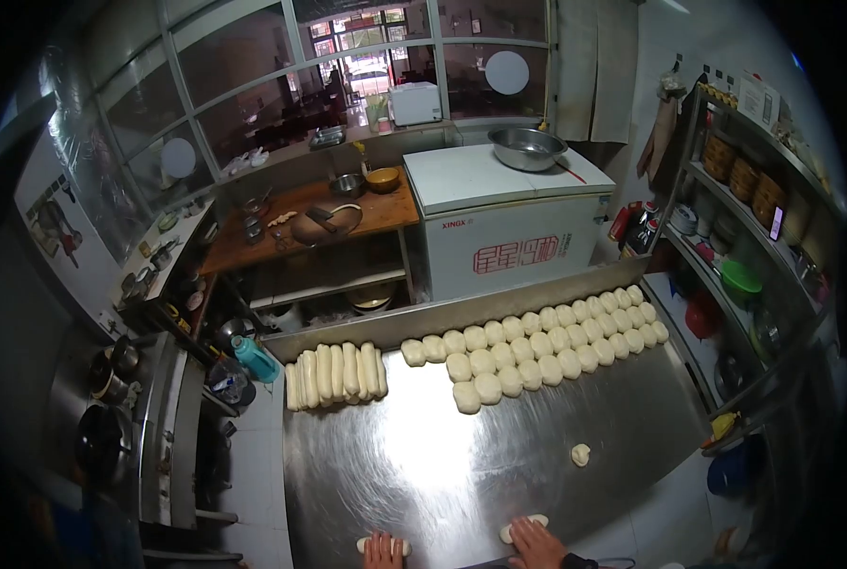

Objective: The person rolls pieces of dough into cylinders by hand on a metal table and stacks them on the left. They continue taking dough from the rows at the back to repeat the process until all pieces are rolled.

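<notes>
My left hand (383,552) lies flat over a small dough roll (405,548) at the near edge of the steel table (367,474). The roll's two ends show on either side of my fingers. To the right, my right hand (535,544) rests with stretched fingers on a second dough roll (540,520), partly covering it. Farther up on the right lies a single small dough lump (580,455). Rows of round dough balls (509,354) stand along the table's back right. Long dough strips (337,372) lie side by side at the back left.
A raised metal lip (386,324) borders the table's back. Behind it stand a white chest freezer (509,242) with a steel bowl (528,149) on top and a wooden bench (376,213). Shelves (727,256) rise at right; a stove with pots (104,441) is at left.
</notes>
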`<state>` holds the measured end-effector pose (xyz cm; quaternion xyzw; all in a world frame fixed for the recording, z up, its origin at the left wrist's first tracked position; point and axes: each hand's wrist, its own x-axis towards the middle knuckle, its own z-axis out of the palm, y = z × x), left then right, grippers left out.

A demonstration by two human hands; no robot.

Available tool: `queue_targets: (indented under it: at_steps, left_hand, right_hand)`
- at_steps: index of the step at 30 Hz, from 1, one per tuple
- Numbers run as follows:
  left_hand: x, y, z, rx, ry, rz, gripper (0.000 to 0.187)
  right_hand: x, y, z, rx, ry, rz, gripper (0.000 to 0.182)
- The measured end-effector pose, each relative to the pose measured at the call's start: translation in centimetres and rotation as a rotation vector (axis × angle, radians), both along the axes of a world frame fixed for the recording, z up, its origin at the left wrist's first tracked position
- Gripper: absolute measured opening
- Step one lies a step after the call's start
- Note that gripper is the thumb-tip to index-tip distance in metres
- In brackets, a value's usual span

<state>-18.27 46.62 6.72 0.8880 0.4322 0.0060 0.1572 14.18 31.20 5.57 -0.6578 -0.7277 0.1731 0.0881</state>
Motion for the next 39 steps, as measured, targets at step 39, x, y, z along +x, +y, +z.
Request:
queue_targets:
  at_steps: [39]
  left_hand:
    - [-3.2,6.6,-0.9,0.002,0.147,0.006,0.081]
  right_hand:
    - [-0.2,6.4,1.9,-0.202,-0.248,-0.107,0.073]
